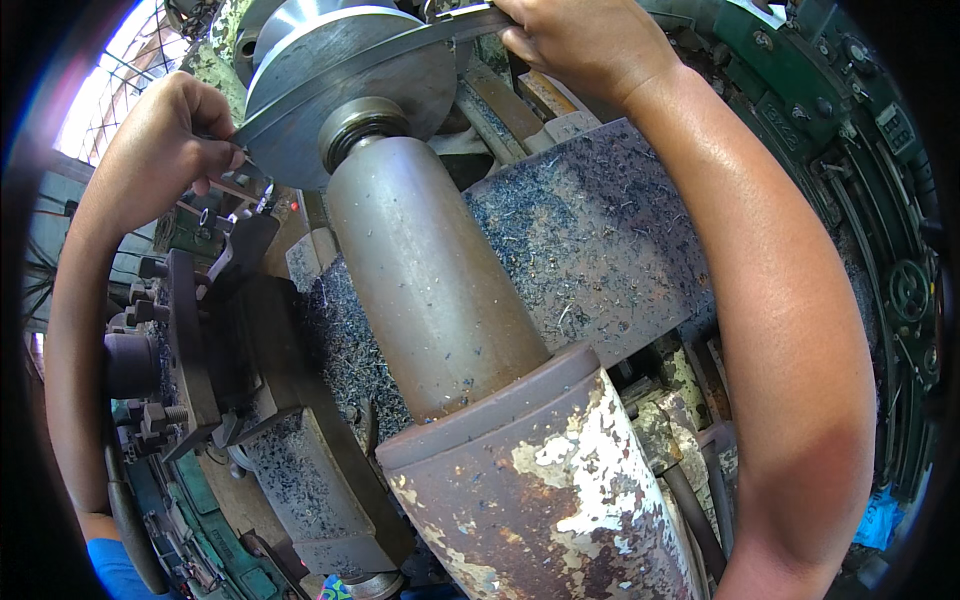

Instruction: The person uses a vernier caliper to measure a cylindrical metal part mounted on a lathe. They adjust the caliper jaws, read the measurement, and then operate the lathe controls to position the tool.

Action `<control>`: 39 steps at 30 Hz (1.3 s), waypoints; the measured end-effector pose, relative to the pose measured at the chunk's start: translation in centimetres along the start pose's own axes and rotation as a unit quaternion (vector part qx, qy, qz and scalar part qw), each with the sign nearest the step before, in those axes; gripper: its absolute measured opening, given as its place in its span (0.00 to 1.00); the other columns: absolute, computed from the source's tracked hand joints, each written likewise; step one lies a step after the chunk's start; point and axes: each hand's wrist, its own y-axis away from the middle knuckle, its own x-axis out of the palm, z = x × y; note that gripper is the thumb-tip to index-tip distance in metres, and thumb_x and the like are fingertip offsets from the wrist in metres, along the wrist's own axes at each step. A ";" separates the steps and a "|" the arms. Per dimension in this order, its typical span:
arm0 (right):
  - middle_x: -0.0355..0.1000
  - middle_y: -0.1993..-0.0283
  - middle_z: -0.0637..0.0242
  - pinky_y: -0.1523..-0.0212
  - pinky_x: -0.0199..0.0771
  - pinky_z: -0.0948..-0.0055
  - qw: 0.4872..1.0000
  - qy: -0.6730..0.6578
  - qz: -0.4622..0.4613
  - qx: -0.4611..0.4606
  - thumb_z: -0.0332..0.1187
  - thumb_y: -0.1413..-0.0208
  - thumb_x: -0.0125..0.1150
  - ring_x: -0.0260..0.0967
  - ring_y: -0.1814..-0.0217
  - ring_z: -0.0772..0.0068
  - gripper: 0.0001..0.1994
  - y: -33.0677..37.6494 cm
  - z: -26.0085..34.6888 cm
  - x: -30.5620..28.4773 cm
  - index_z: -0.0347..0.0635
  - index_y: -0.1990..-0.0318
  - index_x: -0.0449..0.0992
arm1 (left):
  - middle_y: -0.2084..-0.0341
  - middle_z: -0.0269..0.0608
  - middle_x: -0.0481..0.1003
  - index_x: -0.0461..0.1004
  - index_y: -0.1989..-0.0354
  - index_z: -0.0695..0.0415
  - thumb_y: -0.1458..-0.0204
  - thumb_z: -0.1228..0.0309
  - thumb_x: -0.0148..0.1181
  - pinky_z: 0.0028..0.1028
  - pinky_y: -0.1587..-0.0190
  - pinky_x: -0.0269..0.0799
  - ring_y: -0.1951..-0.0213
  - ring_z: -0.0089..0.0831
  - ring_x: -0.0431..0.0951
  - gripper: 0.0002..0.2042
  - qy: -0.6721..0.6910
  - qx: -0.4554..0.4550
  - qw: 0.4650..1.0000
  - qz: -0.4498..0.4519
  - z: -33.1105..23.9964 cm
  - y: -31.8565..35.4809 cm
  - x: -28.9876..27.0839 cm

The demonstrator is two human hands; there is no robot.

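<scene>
A long, flat steel caliper (395, 50) lies across the face of a round metal disc (415, 90) mounted in a lathe. My left hand (178, 145) pinches the caliper's left end between thumb and fingers, beside the disc's left edge. At the top, my right hand (590, 45) is closed round the other end, past the disc's right side. A ringed live centre (362, 128) in the thick tailstock quill (425, 260) meets the disc's middle. Whether the caliper's jaws touch the rim cannot be made out.
Below my left hand stands a tool post (185, 350) with several bolts. Dark chips cover the carriage plate (590, 240) under my right forearm. The tailstock body (540, 490), with peeling paint, fills the lower middle. Green machines (800, 130) stand at the right.
</scene>
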 end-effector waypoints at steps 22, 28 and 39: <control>0.77 0.68 0.49 0.58 0.78 0.56 1.000 0.007 -0.001 -0.004 0.30 0.49 0.55 0.77 0.63 0.48 0.06 0.0 0.0 0.1 0.37 0.70 0.77 | 0.84 0.39 0.75 0.76 0.77 0.66 0.54 0.84 0.63 0.21 0.79 0.70 0.82 0.21 0.76 0.03 -0.007 0.018 1.000 -0.005 0.0 0.1 0.1; 0.77 0.68 0.49 0.58 0.77 0.55 1.000 -0.006 -0.004 -0.008 0.30 0.49 0.56 0.77 0.63 0.47 0.07 0.4 -0.1 0.4 0.37 0.70 0.76 | 0.83 0.38 0.75 0.76 0.77 0.66 0.54 0.84 0.63 0.21 0.78 0.70 0.81 0.21 0.76 0.03 0.005 0.023 1.000 0.007 0.1 0.0 0.0; 0.75 0.70 0.50 0.60 0.76 0.54 1.000 -0.016 -0.015 -0.012 0.32 0.49 0.58 0.76 0.64 0.46 0.06 0.9 0.1 0.9 0.38 0.71 0.75 | 0.85 0.37 0.73 0.75 0.76 0.66 0.54 0.81 0.64 0.23 0.78 0.69 0.82 0.22 0.75 0.04 -0.003 0.060 0.998 -0.003 0.5 0.0 0.0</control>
